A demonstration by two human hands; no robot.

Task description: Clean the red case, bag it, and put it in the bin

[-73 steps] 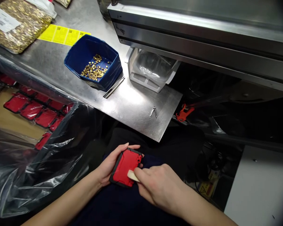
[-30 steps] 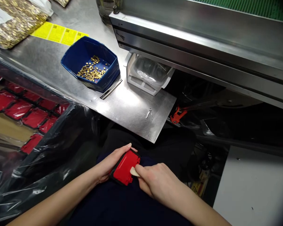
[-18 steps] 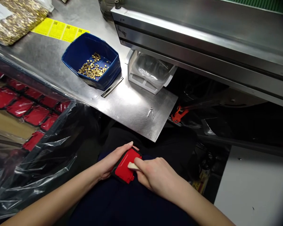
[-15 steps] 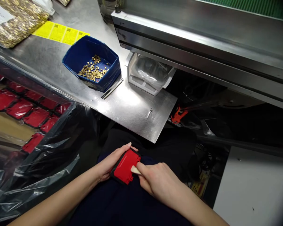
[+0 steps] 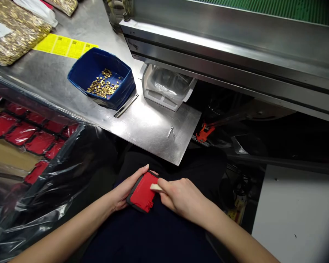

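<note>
Over my lap, my left hand (image 5: 126, 188) grips a red plastic part with a black edge (image 5: 143, 193) from its left side, thumb along the upper edge. Small clip-like shapes stick out along the part's right edge. My right hand (image 5: 178, 197) is closed around a pale, flat-ended stick (image 5: 157, 188), whose tip lies over the red face near its right edge. Whether the tip presses on the face I cannot tell. The rest of the stick is hidden inside my fist.
On the metal table (image 5: 156, 142) stand a blue bin (image 5: 98, 62) of small brass pieces, a knife-like tool (image 5: 126, 106), nail clippers (image 5: 172, 132) and a pale bin (image 5: 161, 101). A plastic-lined box at left holds several red parts (image 5: 20, 132). A metal conveyor frame (image 5: 222, 58) crosses the upper right.
The stick's tip has moved slightly up along the red part's right side. The part is tilted a little differently in my left hand. The whole view has shifted slightly.
</note>
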